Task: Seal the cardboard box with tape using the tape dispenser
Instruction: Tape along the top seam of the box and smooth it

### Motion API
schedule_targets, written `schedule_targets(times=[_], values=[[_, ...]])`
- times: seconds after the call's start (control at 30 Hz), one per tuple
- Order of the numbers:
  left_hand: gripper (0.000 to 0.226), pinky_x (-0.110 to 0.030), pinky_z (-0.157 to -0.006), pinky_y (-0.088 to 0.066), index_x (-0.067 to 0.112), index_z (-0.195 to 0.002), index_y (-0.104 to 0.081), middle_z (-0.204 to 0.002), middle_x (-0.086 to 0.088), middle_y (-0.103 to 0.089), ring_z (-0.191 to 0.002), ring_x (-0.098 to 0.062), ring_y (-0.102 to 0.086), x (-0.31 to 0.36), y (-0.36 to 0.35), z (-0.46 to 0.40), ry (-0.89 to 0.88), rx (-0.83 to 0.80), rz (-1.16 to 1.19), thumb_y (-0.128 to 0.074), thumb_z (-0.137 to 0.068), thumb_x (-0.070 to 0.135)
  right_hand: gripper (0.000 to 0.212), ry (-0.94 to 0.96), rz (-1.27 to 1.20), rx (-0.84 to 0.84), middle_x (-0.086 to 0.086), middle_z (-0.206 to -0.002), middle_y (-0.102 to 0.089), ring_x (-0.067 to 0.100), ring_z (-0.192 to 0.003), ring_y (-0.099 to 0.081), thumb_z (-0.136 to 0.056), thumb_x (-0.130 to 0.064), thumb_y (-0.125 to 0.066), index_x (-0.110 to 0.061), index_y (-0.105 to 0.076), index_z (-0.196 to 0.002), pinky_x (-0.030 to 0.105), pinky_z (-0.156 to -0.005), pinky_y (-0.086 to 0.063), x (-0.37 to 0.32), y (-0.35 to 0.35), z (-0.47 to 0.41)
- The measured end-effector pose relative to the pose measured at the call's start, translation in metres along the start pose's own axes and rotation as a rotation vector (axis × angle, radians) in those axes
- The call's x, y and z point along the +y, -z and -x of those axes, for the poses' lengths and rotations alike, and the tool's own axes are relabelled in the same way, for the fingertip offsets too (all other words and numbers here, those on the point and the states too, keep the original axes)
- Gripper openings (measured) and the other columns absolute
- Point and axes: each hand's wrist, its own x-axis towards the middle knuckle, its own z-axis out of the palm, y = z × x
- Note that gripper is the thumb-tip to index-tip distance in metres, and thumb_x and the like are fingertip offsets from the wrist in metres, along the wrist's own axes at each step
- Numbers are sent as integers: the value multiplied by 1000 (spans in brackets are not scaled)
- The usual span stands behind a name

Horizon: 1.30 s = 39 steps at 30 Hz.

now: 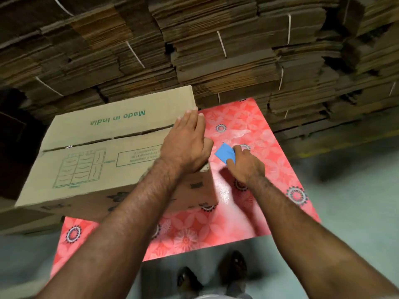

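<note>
A brown cardboard box (103, 152) printed "Made in India" in green sits on the left part of a table with a red flowered cover (254, 190). Its top flaps are folded down with an open seam running across. My left hand (185, 143) lies flat on the right end of the top, fingers together. Just right of the box, my right hand (246, 165) is closed around a blue object (225, 155) low over the table. Only a blue flat face of it shows, and the hand is blurred.
Tall stacks of flattened cardboard, tied with white straps, form a wall (216, 50) right behind the table. More cardboard (26, 223) sits at the left below the box. Pale green floor (356, 201) and my two feet (211, 275) lie in front.
</note>
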Motion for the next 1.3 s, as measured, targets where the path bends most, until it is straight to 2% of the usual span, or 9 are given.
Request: schedule_targets(times=[0.27, 0.47, 0.57, 0.67, 0.77, 0.87, 1.03, 1.17, 1.3], values=[[71, -40, -124, -7, 2, -155, -20, -164, -19, -13, -152, -30, -13, 3, 2, -4, -3, -8, -110, -29, -95, 39, 61, -194, 323, -31, 17, -146, -46, 32, -128, -51, -99, -15, -41, -11, -23, -158, 47, -95, -45, -2, -77, 32], [77, -43, -124, -11, 2, -154, -24, -165, -17, -11, -152, -30, -15, 2, 1, -5, -21, -24, -154, -21, -89, 44, 56, -187, 268, -241, 1, -100, -76, 10, -75, -69, -82, -9, -39, -26, -75, -120, 35, -70, -57, -1, -92, 52], [75, -45, -124, -12, 3, -153, -26, -165, -15, -11, -152, -30, -15, 1, 1, -6, -34, -32, -185, -20, -91, 46, 60, -316, 249, -230, -1, -121, -69, 8, -100, -67, -101, -3, -23, -29, -53, -146, 32, -84, -57, -14, -61, 49], [76, -46, -124, -13, 5, -152, -29, -166, -14, -10, -152, -28, -15, -1, 0, -8, -42, -29, -210, -19, -91, 48, 68, -123, 367, -187, 17, -143, -49, 29, -128, -52, -95, -14, -49, -11, -23, -158, 39, -99, -45, -4, -61, 42], [73, -46, -124, -11, 12, -151, -35, -166, -12, -6, -152, -27, -12, -5, 0, -6, -60, -28, -163, -17, -92, 50, 49, -127, 215, -99, 13, -131, -55, 33, -120, -55, -91, -18, -54, -13, -46, -139, 38, -90, -47, -16, -21, 36], [68, -47, -124, -5, 25, -159, -15, -167, -8, 2, -154, -23, -5, -13, -1, 4, -117, 2, -36, -14, -95, 51, 38, -100, -65, 154, 14, -128, -58, 36, -117, -57, -95, -17, -49, -11, -57, -132, 41, -92, -49, -35, 26, 29], [71, -42, -123, 1, 14, -159, -10, -167, -6, -4, -153, -19, -4, -33, 4, 30, -24, 92, 80, -11, -97, 48, 41, 157, -524, 557, 14, -120, -67, 28, -114, -59, -98, -23, -39, -3, -66, -122, 22, -94, -37, -97, 95, 31], [74, -44, -122, -1, 8, -157, -17, -167, -10, -8, -153, -22, -8, -46, 1, 44, 50, 63, 31, -11, -92, 43, 45, 316, -517, 328, 20, -149, -48, 27, -140, -42, -108, -18, -39, 4, -46, -146, 3, -106, -13, -146, 108, 29], [70, -45, -124, -3, 8, -157, -16, -166, -10, -11, -153, -23, -8, -49, -4, 43, 93, 62, 79, -13, -95, 40, 52, 293, -390, 92, 21, -166, -17, 27, -154, -16, -110, -15, -32, 5, -19, -156, 12, -114, -4, -158, 92, 19]])
